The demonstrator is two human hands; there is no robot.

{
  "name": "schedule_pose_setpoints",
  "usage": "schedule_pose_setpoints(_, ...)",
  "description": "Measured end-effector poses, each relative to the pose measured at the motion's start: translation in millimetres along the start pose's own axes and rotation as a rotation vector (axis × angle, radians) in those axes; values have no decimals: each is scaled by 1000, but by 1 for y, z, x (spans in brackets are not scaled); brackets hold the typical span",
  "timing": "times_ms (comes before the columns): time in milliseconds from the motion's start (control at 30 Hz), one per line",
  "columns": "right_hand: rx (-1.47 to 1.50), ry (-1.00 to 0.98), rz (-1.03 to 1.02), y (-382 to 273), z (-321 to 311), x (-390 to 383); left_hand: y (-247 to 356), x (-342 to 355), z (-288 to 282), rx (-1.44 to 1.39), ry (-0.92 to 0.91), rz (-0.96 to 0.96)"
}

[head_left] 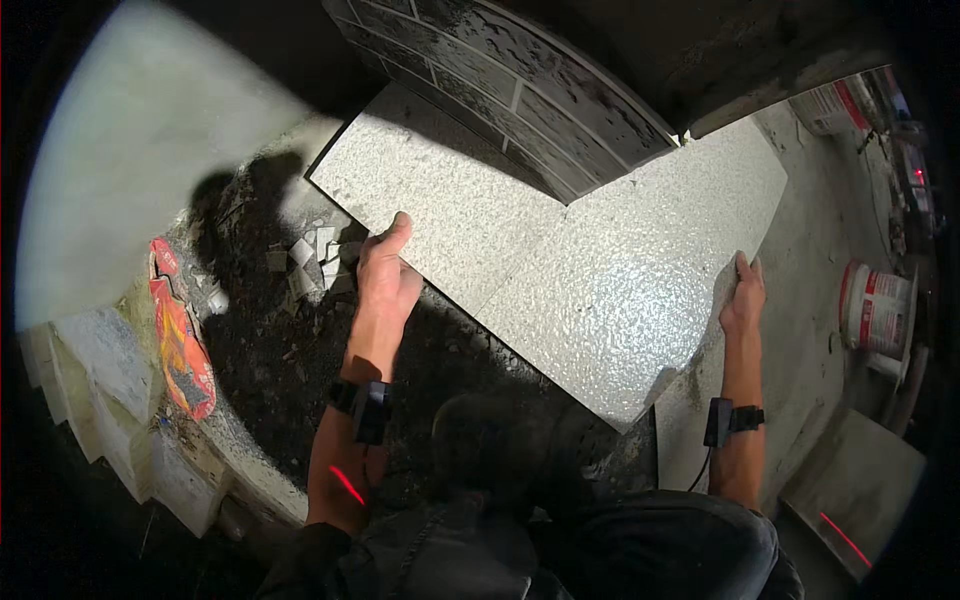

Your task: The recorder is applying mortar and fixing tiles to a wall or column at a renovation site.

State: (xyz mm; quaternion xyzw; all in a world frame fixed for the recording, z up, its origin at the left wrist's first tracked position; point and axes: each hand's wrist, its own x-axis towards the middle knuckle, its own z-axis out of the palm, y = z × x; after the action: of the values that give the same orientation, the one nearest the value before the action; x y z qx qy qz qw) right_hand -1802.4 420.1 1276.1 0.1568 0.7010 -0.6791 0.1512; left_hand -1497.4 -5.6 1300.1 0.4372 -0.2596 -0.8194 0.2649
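A large pale speckled floor tile [500, 265] lies across the middle, glossy with reflected light on its right part. My left hand [388, 278] holds its left front edge, thumb on top and fingers hidden beneath. My right hand [743, 297] grips the right edge, with its fingertips at the rim. The tile's far side reaches around both faces of a grey brick-patterned wall corner [540, 110]. Whether it touches the wall, I cannot tell. Under the front edge shows dark, rough ground [270, 370].
Broken tile pieces [325, 262] and a crumpled orange-red bag [180, 340] lie to the left, near stepped pale slabs [110, 365]. On the right stand a white-and-red bucket [878, 310] and another bucket [828, 108] farther back. A flat slab [855, 480] sits at lower right.
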Motion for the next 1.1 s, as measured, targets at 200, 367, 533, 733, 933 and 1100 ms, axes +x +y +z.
schedule_pose_setpoints(200, 33, -10, 7, -10, 11, -9, -3, 9, -9, 47, 16, -4)
schedule_pose_setpoints(367, 86, -88, 0, -2, 1, 0, -7, 10, -11, 26, -18, 0)
schedule_pose_setpoints(533, 48, -42, 14, -7, 8, -8, -8, 5, -4, 47, -41, 10)
schedule_pose_setpoints(733, 9, 3, 16, -3, 7, -4, -3, -3, 2, 26, 6, 25)
schedule_pose_setpoints(933, 88, -72, -6, 2, -2, 1, 1, -17, 19, 34, 102, 29)
schedule_pose_setpoints(1100, 114, -121, -42, 7, -5, 5, 2, -14, 15, 73, 207, -37)
